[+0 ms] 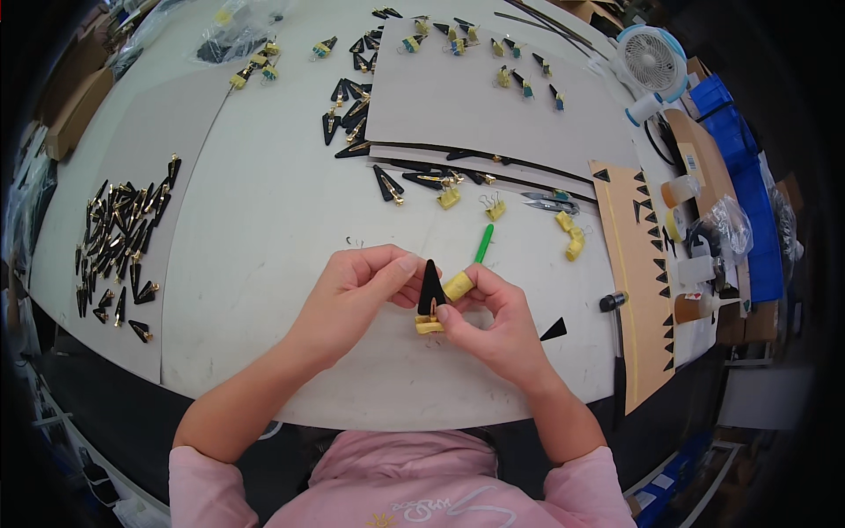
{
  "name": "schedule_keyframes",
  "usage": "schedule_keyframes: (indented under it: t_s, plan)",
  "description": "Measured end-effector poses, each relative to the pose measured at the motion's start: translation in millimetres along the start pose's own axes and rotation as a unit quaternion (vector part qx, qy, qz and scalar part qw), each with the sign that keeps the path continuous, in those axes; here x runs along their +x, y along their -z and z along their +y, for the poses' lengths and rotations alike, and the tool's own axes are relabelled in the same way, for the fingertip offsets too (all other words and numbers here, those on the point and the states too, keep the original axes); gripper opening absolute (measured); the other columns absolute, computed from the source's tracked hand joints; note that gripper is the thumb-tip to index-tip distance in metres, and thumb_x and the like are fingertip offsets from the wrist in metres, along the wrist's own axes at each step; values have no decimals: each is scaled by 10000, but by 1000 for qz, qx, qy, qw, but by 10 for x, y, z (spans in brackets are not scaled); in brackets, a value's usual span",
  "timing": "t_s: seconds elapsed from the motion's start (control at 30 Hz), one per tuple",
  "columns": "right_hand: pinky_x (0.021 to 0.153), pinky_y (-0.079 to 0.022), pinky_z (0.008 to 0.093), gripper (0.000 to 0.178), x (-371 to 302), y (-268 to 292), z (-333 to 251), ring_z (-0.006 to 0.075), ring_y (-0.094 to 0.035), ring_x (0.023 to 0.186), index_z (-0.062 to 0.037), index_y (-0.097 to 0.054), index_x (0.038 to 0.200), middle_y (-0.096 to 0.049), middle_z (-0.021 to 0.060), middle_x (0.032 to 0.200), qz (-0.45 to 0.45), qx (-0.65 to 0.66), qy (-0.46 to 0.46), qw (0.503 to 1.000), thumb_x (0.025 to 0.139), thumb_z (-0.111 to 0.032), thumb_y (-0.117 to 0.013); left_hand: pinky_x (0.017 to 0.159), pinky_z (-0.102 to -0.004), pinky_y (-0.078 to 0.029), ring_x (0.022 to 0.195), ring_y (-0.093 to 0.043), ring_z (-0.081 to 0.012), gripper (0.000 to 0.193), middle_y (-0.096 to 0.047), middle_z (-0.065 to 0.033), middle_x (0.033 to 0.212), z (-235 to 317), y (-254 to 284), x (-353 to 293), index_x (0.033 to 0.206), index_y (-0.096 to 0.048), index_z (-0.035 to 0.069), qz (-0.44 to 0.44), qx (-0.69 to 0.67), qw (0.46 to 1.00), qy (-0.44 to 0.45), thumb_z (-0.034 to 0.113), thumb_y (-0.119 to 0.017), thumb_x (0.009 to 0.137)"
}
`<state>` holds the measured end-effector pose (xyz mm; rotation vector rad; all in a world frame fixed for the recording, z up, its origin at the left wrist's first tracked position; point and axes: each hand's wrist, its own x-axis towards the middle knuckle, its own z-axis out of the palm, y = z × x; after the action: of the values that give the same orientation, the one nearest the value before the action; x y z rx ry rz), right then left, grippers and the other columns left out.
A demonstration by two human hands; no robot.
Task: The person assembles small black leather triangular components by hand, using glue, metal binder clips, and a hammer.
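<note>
A black, pointed triangular piece [429, 286] with gold-coloured hardware stands tip up between my hands, close to the table's near edge. Across its lower end sits a yellow-wrapped clip [429, 326]. My right hand [493, 321] is closed on the piece, its thumb pressed by the gold part. A yellow wrapping [458, 286] covers that hand's index fingertip. My left hand [365, 286] is closed in a pinch at the piece's left side. Whatever lies between its fingertips is hidden. Just beyond my right hand lies a green stick-shaped tool [485, 243].
Many black-and-gold pieces [123, 233] cover the left board; more lie beyond my hands. Small yellow-wrapped clips [449, 198] and thread snips [547, 202] lie ahead. To the right are a tan board with black triangles [629, 290], a black-capped bottle [613, 301] and a fan [653, 60].
</note>
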<state>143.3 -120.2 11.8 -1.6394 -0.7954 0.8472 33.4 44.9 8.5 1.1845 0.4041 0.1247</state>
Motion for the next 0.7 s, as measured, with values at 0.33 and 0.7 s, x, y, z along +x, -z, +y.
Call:
schedule_keyframes:
  t_s: [0.33,0.7]
  plan:
    - [772,-479,244,178,22,46,42,90,-602,844,8,-602,986,-652,44,871,41,63,12,997,889,-132,-659,749,-236,-501,797,-633,-85,174,-692,-57,868,-53,-78,-85,975,-680,-40,10,99,994,-36,118,-646,911]
    - [706,-486,220,194,60,65,59,44,-580,764,-8,-624,1005,-647,3,881,15,204,-29,978,922,-179,-662,757,-244,-476,771,-611,-83,131,-680,-37,817,-39,-127,-120,922,-676,-29,14,201,975,-92,99,-662,896]
